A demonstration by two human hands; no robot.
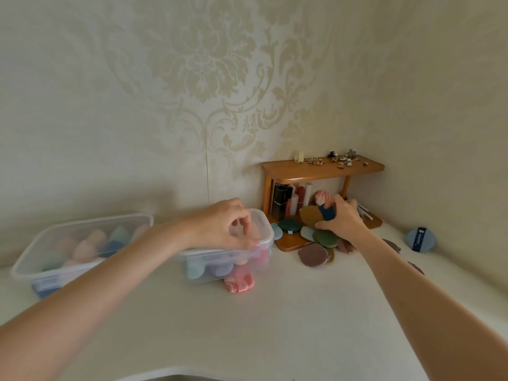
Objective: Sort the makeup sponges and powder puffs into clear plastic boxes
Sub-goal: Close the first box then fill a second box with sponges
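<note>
The sorting looks partly done: the box (82, 248) at lower left holds sponges and the middle box (233, 259), its rim pinched by the left hand (222, 225), holds puffs. Right of centre, the right hand (339, 215) clasps a brown puff (310, 214) above the unsorted pile (316, 243); a blue puff (420, 239) and a pink puff (238, 281) lie loose on the counter (275, 325).

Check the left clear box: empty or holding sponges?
Holding sponges: pastel sponges show through the left clear box wall, filling its floor.

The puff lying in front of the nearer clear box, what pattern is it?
Pink and white swirls, on the puff in the head view.
</note>
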